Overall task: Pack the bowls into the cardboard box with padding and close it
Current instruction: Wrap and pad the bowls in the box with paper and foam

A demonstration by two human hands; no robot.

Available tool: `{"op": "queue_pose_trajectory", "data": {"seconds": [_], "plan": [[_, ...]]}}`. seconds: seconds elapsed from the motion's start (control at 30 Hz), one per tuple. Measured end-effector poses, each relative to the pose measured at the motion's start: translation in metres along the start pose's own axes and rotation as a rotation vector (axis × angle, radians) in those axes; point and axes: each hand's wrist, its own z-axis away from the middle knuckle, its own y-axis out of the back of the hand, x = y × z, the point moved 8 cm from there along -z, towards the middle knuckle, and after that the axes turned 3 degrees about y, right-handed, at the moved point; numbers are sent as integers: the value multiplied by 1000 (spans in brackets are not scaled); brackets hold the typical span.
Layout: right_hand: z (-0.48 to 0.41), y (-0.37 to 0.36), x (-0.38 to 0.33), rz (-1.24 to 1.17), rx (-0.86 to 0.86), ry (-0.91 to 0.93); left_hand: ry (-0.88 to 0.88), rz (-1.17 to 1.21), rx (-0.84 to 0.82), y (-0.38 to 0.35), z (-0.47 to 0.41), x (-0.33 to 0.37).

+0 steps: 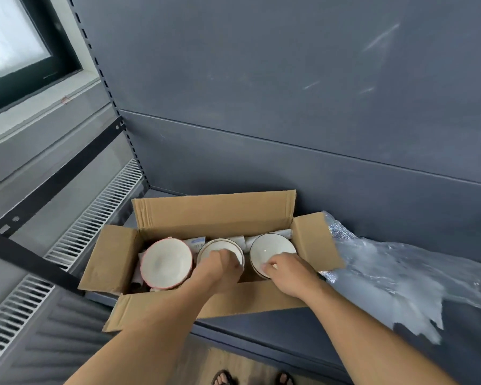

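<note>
Grey metal shelf [261,329]; cardboard box [214,215], window [11,37]

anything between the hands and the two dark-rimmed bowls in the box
Nothing visible. The left hand holds the middle dark-rimmed white bowl and the right hand holds the right dark-rimmed white bowl, inside the open brown cardboard box with its flaps folded out.

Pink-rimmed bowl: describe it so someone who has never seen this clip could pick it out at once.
On the grey shelf stands an open cardboard box with three white bowls in a row. The pink-rimmed bowl is the leftmost. The middle bowl, held by the left hand, and the right bowl, held by the right hand, have dark rims; this one is untouched.
</note>
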Motion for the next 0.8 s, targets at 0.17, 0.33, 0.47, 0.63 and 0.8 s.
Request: {"op": "queue_pose_trajectory", "data": {"seconds": [0.17, 0.33, 0.47, 0.63, 0.8], "plan": [[25, 20, 51, -45, 54, -44, -117, -77, -50, -34, -10, 65], [47, 46, 113, -52, 137, -47, -177, -61, -78, -63, -14, 135], [65, 63, 180, -45, 159, -152, -224, -98, -119, -99, -16, 191], [90, 70, 264, -81, 170, -271, -302, -192, -143, -133, -13, 250], [115, 62, 342, -77, 144, -421, -238, -148, -246, -174, -24, 274]]}}
